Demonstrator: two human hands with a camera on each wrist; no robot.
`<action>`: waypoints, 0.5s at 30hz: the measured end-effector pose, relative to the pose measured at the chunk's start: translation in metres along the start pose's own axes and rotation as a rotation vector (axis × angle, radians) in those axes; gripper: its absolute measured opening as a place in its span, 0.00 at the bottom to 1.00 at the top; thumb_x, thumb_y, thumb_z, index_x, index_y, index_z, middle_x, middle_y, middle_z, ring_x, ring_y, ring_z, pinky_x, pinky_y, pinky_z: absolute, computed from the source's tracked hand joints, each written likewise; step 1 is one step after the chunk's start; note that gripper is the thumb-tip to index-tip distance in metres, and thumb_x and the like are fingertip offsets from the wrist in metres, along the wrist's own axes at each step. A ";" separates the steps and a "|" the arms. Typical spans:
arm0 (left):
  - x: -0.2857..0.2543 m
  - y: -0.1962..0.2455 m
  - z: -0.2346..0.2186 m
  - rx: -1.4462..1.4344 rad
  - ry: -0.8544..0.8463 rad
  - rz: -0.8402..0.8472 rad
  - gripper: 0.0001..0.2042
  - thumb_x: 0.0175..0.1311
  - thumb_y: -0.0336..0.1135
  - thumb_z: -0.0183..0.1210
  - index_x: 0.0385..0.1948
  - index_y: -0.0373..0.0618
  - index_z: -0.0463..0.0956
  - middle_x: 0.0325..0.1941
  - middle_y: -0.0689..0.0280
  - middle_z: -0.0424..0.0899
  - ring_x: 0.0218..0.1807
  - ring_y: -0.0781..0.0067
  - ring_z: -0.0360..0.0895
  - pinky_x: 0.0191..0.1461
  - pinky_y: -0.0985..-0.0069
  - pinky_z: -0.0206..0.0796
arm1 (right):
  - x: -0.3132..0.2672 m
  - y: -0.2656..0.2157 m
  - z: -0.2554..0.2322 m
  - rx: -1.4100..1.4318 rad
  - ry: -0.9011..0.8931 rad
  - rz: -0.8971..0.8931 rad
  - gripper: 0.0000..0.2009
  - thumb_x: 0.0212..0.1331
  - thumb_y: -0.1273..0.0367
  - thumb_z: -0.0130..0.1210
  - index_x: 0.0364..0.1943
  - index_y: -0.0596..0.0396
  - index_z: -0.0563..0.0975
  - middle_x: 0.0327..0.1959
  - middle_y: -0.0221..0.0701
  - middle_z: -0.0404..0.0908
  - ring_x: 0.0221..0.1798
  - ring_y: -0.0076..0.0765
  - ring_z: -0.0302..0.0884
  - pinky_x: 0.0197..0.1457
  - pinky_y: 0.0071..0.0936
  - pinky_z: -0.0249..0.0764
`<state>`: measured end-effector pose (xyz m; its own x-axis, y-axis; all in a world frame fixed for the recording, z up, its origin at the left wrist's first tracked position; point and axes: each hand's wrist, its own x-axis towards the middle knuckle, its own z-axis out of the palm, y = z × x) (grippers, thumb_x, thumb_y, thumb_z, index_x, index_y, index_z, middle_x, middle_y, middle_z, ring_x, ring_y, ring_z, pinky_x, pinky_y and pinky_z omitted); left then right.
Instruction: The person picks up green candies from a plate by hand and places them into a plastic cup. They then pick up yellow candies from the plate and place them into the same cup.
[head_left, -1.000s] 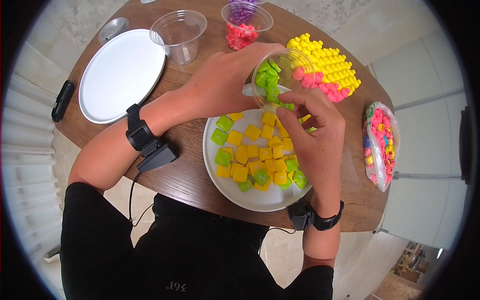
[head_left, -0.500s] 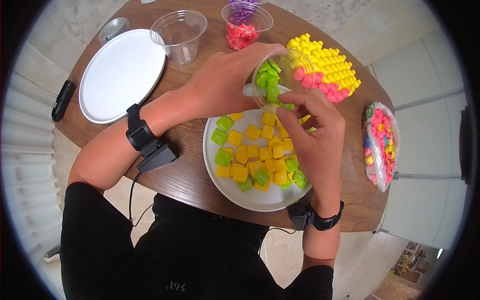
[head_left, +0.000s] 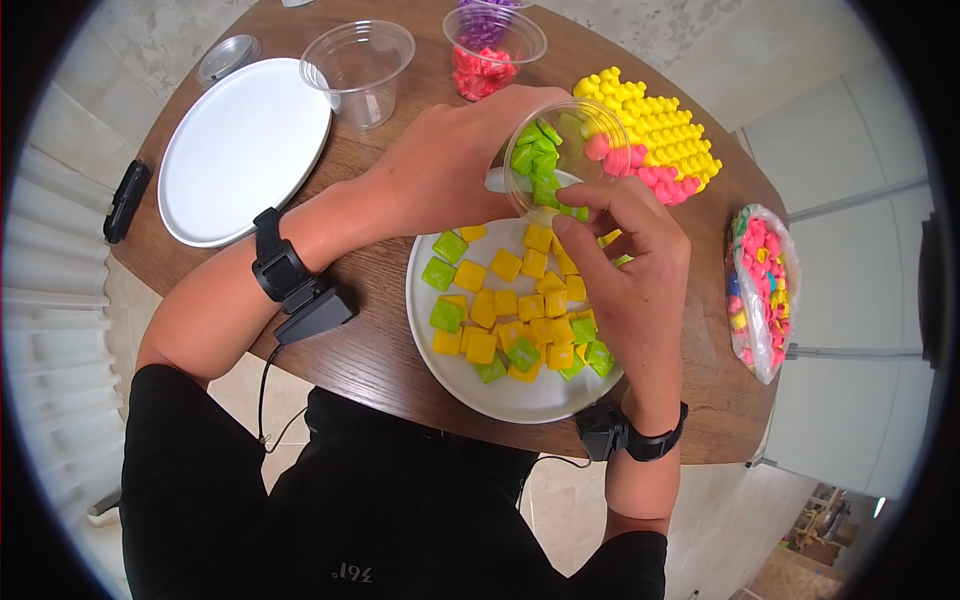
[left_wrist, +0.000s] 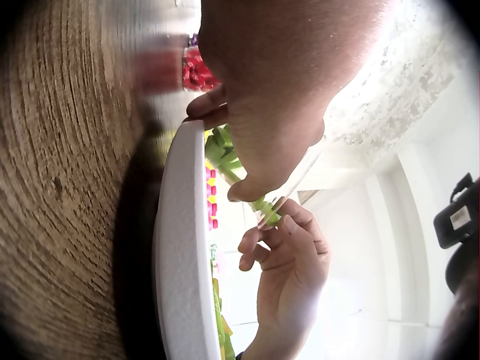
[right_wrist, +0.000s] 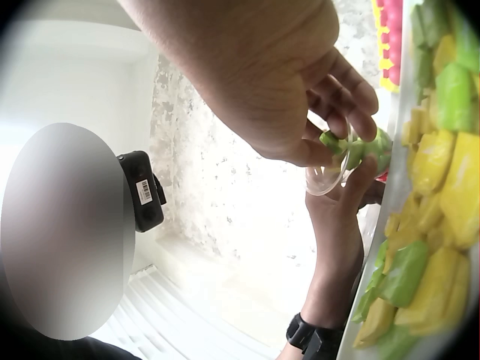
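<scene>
My left hand point(head_left: 450, 155) grips a clear plastic cup point(head_left: 605, 120) tilted over the near plate, with several green square candies point(head_left: 535, 150) inside. My right hand point(head_left: 645, 265) is at the cup's lower rim, its thumb and forefinger pinching a green candy point(right_wrist: 330, 142) at the mouth. Beneath both hands, a round white plate point(head_left: 440, 375) carries yellow square candies point(head_left: 505, 265) with green ones scattered among them. The right hand hides part of the plate's right side.
An empty white plate point(head_left: 240, 150) lies at the left beside a clear empty cup point(head_left: 365, 75). Farther back stands a cup of red pieces point(head_left: 482, 72). Yellow and pink knobbly toys point(head_left: 650, 125) sit at the back right, a bag of colourful pieces point(head_left: 765, 290) at the right edge.
</scene>
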<state>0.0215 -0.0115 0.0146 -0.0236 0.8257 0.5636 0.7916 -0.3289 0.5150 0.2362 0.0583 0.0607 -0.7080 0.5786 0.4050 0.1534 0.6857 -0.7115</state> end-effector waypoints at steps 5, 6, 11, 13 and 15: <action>0.000 -0.001 0.000 0.023 0.009 0.006 0.43 0.53 0.39 0.80 0.74 0.52 0.68 0.71 0.60 0.82 0.67 0.52 0.83 0.66 0.60 0.79 | 0.000 0.000 0.000 0.005 0.005 0.003 0.08 0.59 0.78 0.68 0.43 0.60 0.87 0.33 0.33 0.80 0.31 0.27 0.80 0.30 0.26 0.72; 0.000 -0.001 0.000 0.022 0.010 0.011 0.43 0.53 0.39 0.80 0.74 0.52 0.68 0.71 0.60 0.82 0.67 0.51 0.83 0.66 0.60 0.79 | 0.000 0.000 0.000 0.004 0.001 0.010 0.08 0.59 0.78 0.68 0.43 0.60 0.87 0.33 0.33 0.80 0.31 0.27 0.80 0.30 0.26 0.72; 0.000 -0.001 0.000 0.022 0.007 0.000 0.44 0.53 0.39 0.81 0.74 0.52 0.68 0.71 0.60 0.82 0.67 0.51 0.83 0.65 0.60 0.80 | 0.000 -0.002 0.000 0.009 0.005 0.016 0.08 0.60 0.78 0.68 0.43 0.60 0.87 0.34 0.32 0.80 0.31 0.26 0.80 0.30 0.26 0.72; 0.000 -0.001 0.000 0.010 0.002 -0.011 0.44 0.53 0.39 0.81 0.74 0.52 0.68 0.71 0.59 0.82 0.66 0.51 0.83 0.65 0.60 0.80 | 0.000 -0.002 0.000 0.011 0.009 0.016 0.08 0.59 0.78 0.68 0.43 0.60 0.87 0.34 0.32 0.81 0.31 0.25 0.80 0.29 0.26 0.72; 0.000 -0.002 0.000 0.010 0.003 -0.013 0.44 0.53 0.39 0.81 0.74 0.51 0.68 0.71 0.59 0.82 0.67 0.51 0.83 0.65 0.61 0.79 | 0.000 -0.001 0.000 0.007 0.008 0.010 0.09 0.59 0.78 0.68 0.44 0.60 0.87 0.35 0.32 0.81 0.31 0.25 0.80 0.29 0.25 0.72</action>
<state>0.0204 -0.0111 0.0131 -0.0362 0.8285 0.5588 0.7971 -0.3133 0.5162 0.2361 0.0573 0.0618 -0.7007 0.5893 0.4022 0.1560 0.6766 -0.7196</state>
